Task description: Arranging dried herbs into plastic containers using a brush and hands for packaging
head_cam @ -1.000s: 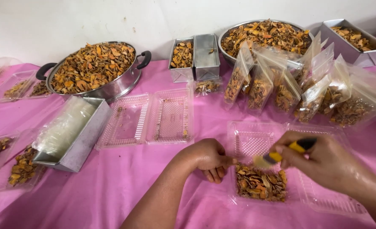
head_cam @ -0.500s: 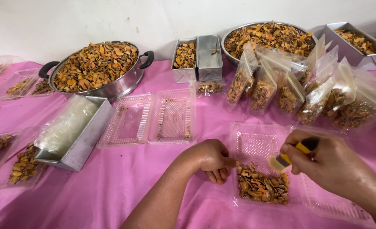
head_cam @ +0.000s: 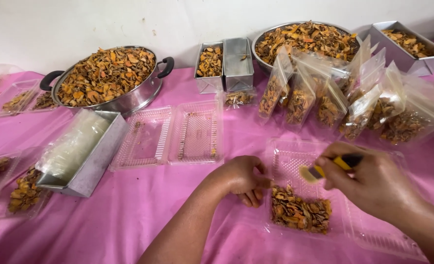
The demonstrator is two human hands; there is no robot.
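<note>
Pink-clothed table [head_cam: 129, 215]; pot [head_cam: 107, 78], tins [head_cam: 225, 63], bags [head_cam: 354, 98], clear trays [head_cam: 170, 134].

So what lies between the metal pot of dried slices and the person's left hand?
In the head view, an open empty clear clamshell tray lies on pink cloth between pot and left hand.

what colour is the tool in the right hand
Yellow and black, seen in the head view: the tool held in the right hand.

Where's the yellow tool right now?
In the head view the yellow tool is low on the right, pinched in the right hand over the open clear tray, just above the pile of dried slices; the left hand rests at the tray's left edge.
</note>
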